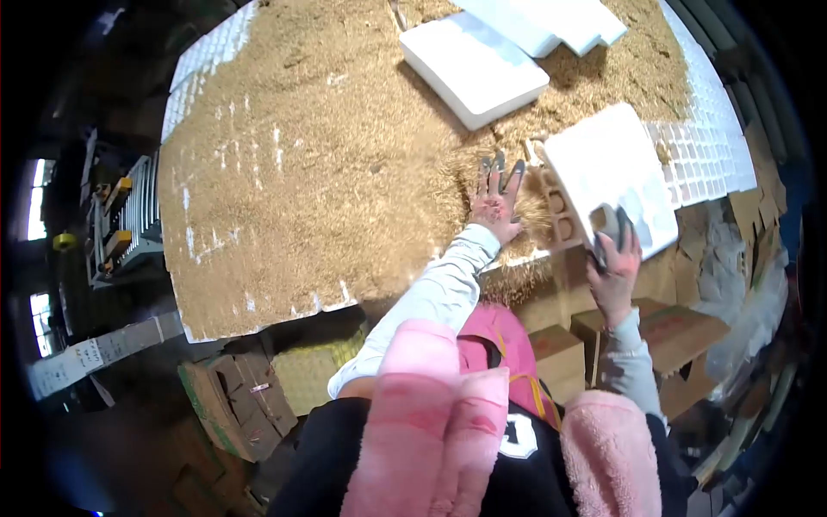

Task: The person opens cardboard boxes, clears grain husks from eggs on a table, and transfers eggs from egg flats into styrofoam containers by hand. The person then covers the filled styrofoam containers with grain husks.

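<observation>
My left hand (496, 203) lies palm down with its fingers spread on a layer of loose golden-brown husk-like bits (345, 172). Dark grey covers its fingertips. To its right, a white foam-like tray (607, 164) is tilted, and square cells show along its left side. My right hand (615, 274) grips the tray's near edge, its grey-tipped fingers against the white surface. Some of the loose bits lie between the left hand and the tray, and some fall over the table's front edge.
A white block (474, 73) and stacked white slabs (551, 21) lie on the bits farther back. White gridded trays (702, 159) show at the right. Cardboard boxes (663, 332) stand below the front edge; a metal roller rack (133, 220) is at the left.
</observation>
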Available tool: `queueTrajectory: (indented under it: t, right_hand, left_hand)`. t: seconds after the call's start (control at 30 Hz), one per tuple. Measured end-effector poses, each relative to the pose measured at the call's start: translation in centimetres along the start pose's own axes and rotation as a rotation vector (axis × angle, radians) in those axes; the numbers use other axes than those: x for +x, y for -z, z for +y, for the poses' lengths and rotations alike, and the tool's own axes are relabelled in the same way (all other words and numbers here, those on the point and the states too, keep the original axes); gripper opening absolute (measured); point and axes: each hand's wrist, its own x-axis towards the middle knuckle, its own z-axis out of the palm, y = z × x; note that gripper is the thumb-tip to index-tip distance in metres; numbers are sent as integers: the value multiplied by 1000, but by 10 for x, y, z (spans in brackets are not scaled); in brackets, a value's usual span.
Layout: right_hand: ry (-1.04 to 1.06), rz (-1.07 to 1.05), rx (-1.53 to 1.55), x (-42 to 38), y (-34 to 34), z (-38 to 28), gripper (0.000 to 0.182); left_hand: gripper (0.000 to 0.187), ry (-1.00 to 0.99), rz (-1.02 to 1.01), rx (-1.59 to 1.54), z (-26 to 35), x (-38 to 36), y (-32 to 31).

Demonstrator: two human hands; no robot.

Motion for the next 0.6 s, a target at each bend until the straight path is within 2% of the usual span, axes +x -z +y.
queueTrajectory:
  t: [0.07,0.13,0.3,0.33,0.37,0.4,0.43,0.53,0.57,0.6]
  right_hand:
    - [-203,35,16,-25,-4,36,48]
    - [-269,28,16,-32,-4,51,49]
    - [-240,62,81,38,-26,67,49]
    - [-205,83,76,61,-32,70,49]
    - [-198,93,97,83,-34,70,49]
    - [-180,86,121,104,-35,70,49]
    - [-225,43,90,117,-37,73,49]
    - [-225,42,-15,143,-37,63,47]
    - [-217,45,-19,145,-41,60,46]
    - [-174,45,-1,147,-44,58,46]
  left_hand:
    - [86,48,105,292,5,16,42]
    - [76,107,382,392,-63,23,63]
    - [62,603,105,553,-68,39,73]
    - [68,251,97,474,-76,44,34]
    - [78,288,-10,479,-37,45,40]
    - [86,239,267,416,-36,48,37]
    - [87,211,582,189,-36,54,44]
    - [82,40,405,290,-13,101,96]
    - [72,173,188,366,-10,115,99]
    - [63,134,368,397,-30,124,76]
